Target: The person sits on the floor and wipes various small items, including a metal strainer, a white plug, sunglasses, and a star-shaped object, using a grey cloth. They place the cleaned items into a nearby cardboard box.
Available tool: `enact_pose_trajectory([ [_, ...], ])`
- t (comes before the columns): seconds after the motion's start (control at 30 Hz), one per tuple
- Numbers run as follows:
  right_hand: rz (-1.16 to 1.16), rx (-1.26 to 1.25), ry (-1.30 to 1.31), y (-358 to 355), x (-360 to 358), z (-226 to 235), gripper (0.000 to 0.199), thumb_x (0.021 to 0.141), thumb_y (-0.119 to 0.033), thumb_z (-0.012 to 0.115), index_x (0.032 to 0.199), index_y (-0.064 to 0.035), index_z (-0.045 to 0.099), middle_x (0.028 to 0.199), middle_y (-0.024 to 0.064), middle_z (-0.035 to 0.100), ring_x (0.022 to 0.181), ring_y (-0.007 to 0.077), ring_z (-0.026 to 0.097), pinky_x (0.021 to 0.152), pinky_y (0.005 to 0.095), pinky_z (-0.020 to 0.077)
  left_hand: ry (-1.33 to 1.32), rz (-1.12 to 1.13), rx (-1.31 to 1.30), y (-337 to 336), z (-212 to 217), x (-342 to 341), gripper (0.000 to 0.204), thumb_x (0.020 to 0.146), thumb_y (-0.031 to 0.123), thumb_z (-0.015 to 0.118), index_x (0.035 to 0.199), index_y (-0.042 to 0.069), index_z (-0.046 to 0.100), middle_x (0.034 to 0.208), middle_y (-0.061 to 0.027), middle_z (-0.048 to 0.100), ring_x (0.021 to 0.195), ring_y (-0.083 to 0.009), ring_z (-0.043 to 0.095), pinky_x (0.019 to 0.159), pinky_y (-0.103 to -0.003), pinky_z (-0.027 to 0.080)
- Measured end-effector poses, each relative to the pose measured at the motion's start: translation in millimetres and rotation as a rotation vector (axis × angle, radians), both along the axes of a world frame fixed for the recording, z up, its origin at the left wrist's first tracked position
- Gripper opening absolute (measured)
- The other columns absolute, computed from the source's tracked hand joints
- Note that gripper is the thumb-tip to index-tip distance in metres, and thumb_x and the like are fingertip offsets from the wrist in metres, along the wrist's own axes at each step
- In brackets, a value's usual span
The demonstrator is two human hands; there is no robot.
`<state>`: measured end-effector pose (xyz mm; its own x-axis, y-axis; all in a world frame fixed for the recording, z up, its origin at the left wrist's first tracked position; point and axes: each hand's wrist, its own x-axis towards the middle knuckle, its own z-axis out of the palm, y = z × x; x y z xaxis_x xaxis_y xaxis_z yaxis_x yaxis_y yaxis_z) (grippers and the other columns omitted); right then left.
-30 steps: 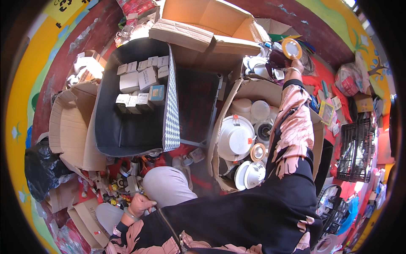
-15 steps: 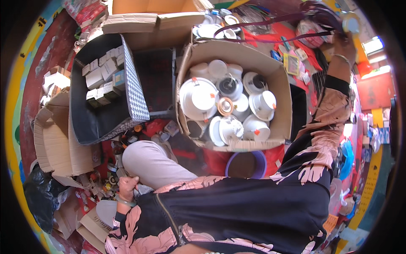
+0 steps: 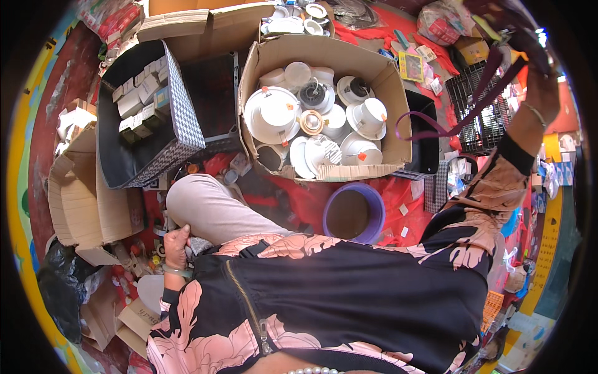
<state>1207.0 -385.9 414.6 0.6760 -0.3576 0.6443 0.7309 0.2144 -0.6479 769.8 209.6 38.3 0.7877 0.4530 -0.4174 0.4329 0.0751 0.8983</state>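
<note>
At the far right, the raised right hand [image 3: 543,90] meets a dark purple bundle [image 3: 522,36]; I can't tell how tightly its fingers close. A strap [image 3: 450,131] slants left and nearer, toward the carton [image 3: 393,78]. The left hand [image 3: 176,245] (well apart) curls beside the knee [image 3: 193,202], contents unclear.

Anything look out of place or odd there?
Yes: a purple strap by the right hand dangles in a loose loop near the right edge of the open carton, and might snag; contact isn't clear. White paper scraps also lie loose right of the purple bucket.
</note>
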Motion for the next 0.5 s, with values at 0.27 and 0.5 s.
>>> enact_pose_trajectory([
  [0.27,0.603,0.128,0.291,93,-30,-167,0.045,0.088,-0.017,0.048,0.124,0.0073,0.039,0.124,0.0244,0.046,0.11,0.0295,0.05,0.095,0.041,0.0396,0.013,0.023,0.13,-8,14,-15,0.048,0.083,0.037,0.06,0.049,0.006,0.05,0.048,0.0027,0.046,0.046,-0.0069,0.04,0.047,-0.024,0.03],
  [0.5,0.703,-0.071,0.78,79,-81,-315,0.047,0.077,-0.021,0.061,0.113,0.0063,0.049,0.109,0.0136,0.056,0.1,0.0255,0.055,0.09,0.039,0.0428,-0.043,-0.093,0.288,-7,5,-9,0.057,0.085,0.045,0.053,0.046,0.002,0.051,0.045,-0.0008,0.047,0.045,-0.0096,0.043,0.046,-0.027,0.033],
])
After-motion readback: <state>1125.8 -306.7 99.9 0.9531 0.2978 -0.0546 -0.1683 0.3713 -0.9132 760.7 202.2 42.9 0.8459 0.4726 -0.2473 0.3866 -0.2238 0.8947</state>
